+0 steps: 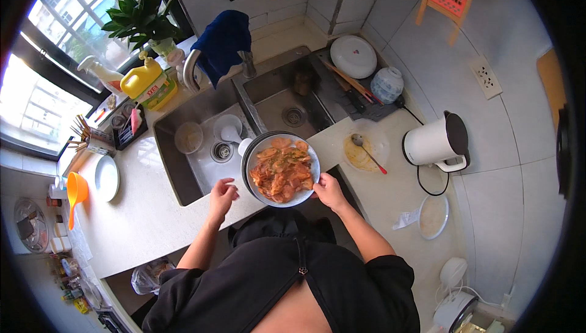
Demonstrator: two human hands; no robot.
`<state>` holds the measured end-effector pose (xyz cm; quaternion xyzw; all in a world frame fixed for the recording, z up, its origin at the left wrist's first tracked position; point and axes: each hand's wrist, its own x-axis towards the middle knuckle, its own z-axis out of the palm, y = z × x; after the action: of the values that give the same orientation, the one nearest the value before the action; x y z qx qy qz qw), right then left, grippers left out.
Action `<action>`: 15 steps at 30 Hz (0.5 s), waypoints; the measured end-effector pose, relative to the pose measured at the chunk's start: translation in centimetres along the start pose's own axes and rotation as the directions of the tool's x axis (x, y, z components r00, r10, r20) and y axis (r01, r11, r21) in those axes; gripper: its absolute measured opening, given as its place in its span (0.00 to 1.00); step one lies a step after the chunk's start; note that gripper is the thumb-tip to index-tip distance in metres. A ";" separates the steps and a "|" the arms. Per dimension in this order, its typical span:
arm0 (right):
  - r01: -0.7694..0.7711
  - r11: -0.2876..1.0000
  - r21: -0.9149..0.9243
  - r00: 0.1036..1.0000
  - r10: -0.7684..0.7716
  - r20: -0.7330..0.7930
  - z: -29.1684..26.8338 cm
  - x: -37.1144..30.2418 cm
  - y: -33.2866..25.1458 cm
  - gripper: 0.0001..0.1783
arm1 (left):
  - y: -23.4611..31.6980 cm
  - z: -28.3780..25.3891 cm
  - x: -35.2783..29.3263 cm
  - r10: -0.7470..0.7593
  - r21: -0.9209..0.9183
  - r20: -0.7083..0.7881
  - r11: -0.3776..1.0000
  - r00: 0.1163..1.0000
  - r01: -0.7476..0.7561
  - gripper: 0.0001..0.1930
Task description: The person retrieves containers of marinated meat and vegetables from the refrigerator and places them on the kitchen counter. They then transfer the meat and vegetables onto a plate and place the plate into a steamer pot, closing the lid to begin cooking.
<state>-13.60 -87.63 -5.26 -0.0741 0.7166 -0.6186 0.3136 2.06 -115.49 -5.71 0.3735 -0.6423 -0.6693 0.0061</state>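
A white plate [316, 173] heaped with orange-red cooked food [282, 171], which looks like shrimp with green bits, is in front of me at the counter's near edge. My right hand [330, 192] grips its right rim, thumb near the top of the edge. Under the plate a dark round rim [245, 165] shows, with a white knob or handle end [244, 146] beside it; the rest is hidden. Left of the plate, my left hand [224, 195] hovers apart from it, fingers spread and holding nothing.
Behind the plate lies a double sink [195, 177] with bowls in its left basin. To the right are a sauce-stained dish with a spoon [358, 140], a white kettle [434, 142] and a small white-rimmed dish [433, 217]. An orange ladle [76, 189] and white plate [107, 178] stand left.
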 end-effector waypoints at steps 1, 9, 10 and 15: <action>-0.028 0.999 -0.025 1.000 0.028 0.002 0.1 0.5 0.1 0.06 | 0.1 -0.7 1.0 -0.044 0.036 0.015 0.998 0.999 0.043 0.18; -0.288 0.955 -0.075 0.957 0.290 0.022 1.2 2.7 -1.7 0.06 | 2.0 -0.4 6.1 -0.181 -0.116 0.425 0.961 0.887 0.252 0.28; -0.319 0.946 -0.050 0.947 0.321 0.032 1.1 3.0 -1.9 0.06 | 2.2 -0.3 6.2 -0.180 -0.096 0.434 0.965 0.883 0.244 0.28; -0.431 0.768 -0.474 0.820 0.552 0.148 1.0 4.9 -3.9 0.12 | 1.6 -0.9 7.6 -0.190 -0.057 0.484 0.967 0.854 0.247 0.30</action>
<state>-18.08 -91.75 -3.46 -0.0341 0.7745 -0.3274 0.5401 -3.71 -120.22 -8.01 0.2677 -0.5372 -0.7731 -0.2054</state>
